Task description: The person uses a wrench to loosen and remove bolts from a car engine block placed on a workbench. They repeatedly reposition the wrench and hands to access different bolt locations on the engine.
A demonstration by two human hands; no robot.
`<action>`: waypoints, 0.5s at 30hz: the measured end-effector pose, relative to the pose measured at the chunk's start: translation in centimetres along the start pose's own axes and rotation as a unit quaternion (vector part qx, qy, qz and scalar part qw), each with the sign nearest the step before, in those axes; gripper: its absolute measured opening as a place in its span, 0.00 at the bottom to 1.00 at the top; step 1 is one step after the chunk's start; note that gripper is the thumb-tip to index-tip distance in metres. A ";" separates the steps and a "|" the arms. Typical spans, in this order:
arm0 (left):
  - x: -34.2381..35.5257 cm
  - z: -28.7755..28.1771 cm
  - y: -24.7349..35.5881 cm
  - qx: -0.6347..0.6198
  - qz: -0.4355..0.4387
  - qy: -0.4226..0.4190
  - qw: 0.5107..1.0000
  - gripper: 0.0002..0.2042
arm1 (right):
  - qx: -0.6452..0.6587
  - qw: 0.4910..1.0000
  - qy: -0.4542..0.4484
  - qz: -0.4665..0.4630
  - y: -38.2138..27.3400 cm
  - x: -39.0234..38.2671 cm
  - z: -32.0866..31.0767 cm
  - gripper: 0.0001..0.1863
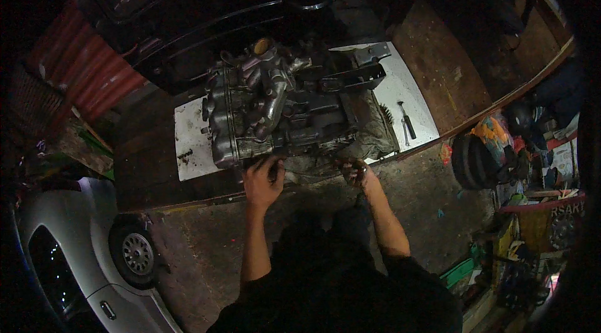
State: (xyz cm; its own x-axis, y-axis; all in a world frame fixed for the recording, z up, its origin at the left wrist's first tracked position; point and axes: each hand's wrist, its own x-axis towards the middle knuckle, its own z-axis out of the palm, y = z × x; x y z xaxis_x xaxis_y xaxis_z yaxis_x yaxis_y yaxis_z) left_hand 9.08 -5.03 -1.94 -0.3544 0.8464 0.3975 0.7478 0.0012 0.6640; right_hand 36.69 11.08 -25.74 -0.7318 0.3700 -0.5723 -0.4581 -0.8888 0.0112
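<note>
The engine block [275, 114] is dull grey metal with a brass-yellow cap on top. It sits on a white sheet [191, 139]. The car [81, 251] is silver; the corrugated panel [87, 70] is rusty red.

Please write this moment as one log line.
left hand: on lower edge of engine | right hand: at engine edge, grip unclear | bench: tools right
</note>
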 end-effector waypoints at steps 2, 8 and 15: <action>0.0 0.0 0.0 0.000 0.000 0.001 1.000 0.07 | 0.002 0.999 0.039 -0.008 -0.7 -0.3 2.1 0.13; -0.2 0.2 -0.4 0.012 -0.011 -0.009 1.000 0.08 | 0.070 0.997 -0.012 0.004 -0.8 -0.4 5.1 0.13; -0.5 0.8 -1.2 0.024 0.026 0.025 0.999 0.07 | -0.103 0.979 0.073 -0.162 7.4 -0.6 8.4 0.14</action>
State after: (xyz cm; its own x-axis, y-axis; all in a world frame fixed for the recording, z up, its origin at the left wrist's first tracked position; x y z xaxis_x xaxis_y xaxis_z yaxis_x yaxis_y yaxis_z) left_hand 8.82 -5.07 -3.40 -0.3407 0.8184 0.4628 0.7915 -0.0160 0.6110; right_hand 29.53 6.55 -18.45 -0.4777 0.6125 -0.6298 -0.5327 -0.7720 -0.3468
